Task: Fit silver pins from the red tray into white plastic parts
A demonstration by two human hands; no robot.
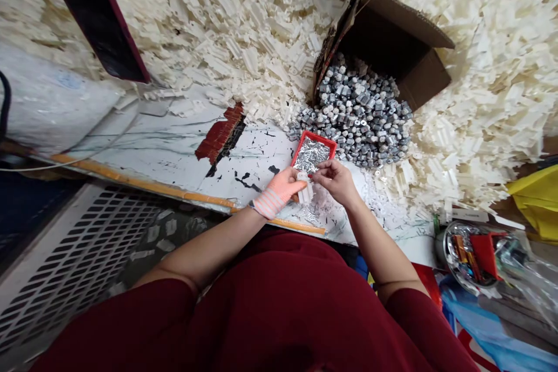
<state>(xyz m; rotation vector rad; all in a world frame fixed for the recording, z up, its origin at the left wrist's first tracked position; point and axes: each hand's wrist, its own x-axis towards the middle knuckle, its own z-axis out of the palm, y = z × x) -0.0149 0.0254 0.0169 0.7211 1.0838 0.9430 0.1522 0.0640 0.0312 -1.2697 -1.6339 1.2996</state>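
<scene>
My left hand (279, 190), in a pale orange striped glove, is closed on a white plastic part (304, 190) near the table's front edge. Just right of it is my right hand (335, 181), bare, its thumb and fingers pinched together beside the part; whatever is between those fingertips is too small to make out. Behind both hands sits a red tray (333, 147) full of small silver metal pins (312, 154). More pins lie on the table under the white part.
A cardboard box (425, 78) on its side spills grey metal pieces (361, 122). White plastic parts (261, 29) are heaped behind. A phone (98, 20) stands back left. At right is a metal bowl (443, 247) of odds and ends; a white crate (82, 244) is below left.
</scene>
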